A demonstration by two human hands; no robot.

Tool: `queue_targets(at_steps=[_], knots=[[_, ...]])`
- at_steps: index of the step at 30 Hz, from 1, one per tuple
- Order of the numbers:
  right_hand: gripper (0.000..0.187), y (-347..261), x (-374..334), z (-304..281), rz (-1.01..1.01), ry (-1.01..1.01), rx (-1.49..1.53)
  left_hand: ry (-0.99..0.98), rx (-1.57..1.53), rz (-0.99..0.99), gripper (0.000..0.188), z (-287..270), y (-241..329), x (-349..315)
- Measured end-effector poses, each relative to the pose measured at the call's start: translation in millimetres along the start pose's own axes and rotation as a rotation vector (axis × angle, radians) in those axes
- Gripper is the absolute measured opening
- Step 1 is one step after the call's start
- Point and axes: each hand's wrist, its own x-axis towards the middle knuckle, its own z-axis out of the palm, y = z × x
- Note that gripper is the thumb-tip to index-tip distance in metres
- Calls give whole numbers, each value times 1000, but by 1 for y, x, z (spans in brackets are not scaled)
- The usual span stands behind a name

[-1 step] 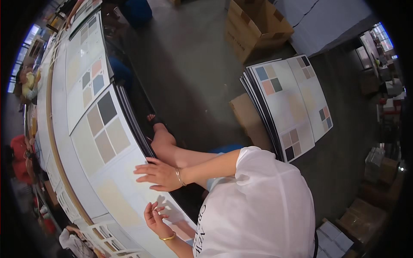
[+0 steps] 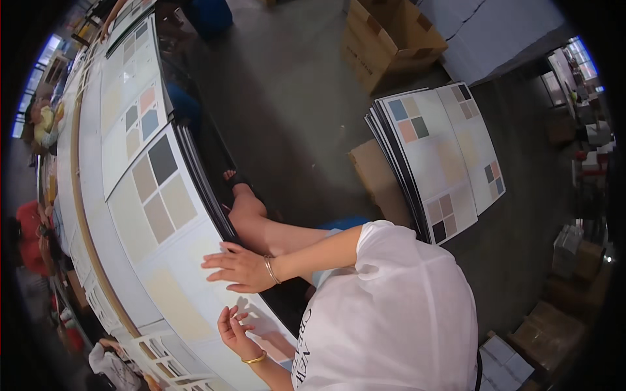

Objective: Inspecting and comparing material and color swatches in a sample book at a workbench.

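Observation:
My right hand [image 2: 244, 268], with thin silver bangles at its wrist, lies palm down with fingers spread on the top of a stack of large white printed boards [image 2: 244, 251]. Nearer the lower edge is my left hand [image 2: 236, 331], wearing a gold bangle. Its fingers are loosely bent and apart, holding nothing, just over the same board; whether they touch it I cannot tell. The board bears a group of grey, beige and dark green squares [image 2: 163, 164] and pale yellow patches. Dark edges of several more boards [image 2: 202, 179] show beneath it.
A second stack of similar boards [image 2: 430, 153] rests on a cardboard box [image 2: 381, 179] to the right. Behind it stands an open carton [image 2: 391, 49]. More printed boards [image 2: 140, 120] continue along the table. People work beyond it, one in red [image 2: 31, 238].
My hands have hardly moved on the boards. The person at the lower left has shifted slightly.

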Motion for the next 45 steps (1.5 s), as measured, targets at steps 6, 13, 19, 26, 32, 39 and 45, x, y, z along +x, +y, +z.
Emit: queue_targets(at_steps=[6, 13, 19, 26, 32, 39, 45], knots=[[29, -38, -3, 34, -134, -245, 106, 265, 69, -16, 30, -28, -24, -45], [34, -47, -3, 55, -190, -631, -146, 454, -94, -66, 28, -48, -75, -87], [59, -34, 9, 33, -140, -922, -310, 711, -140, -115, 25, -49, -100, -134], [67, -35, 24, 7, -244, -854, -331, 1085, -91, -102, 19, -88, -121, -190], [60, -42, 27, 6, -319, -855, -364, 1334, 81, -42, 22, -173, -181, -191], [59, -40, 26, 6, -356, -816, -380, 1167, 495, -86, 35, -249, -179, -118], [59, -42, 28, 4, -327, -818, -365, 907, 756, -391, 55, -320, -187, -80]])
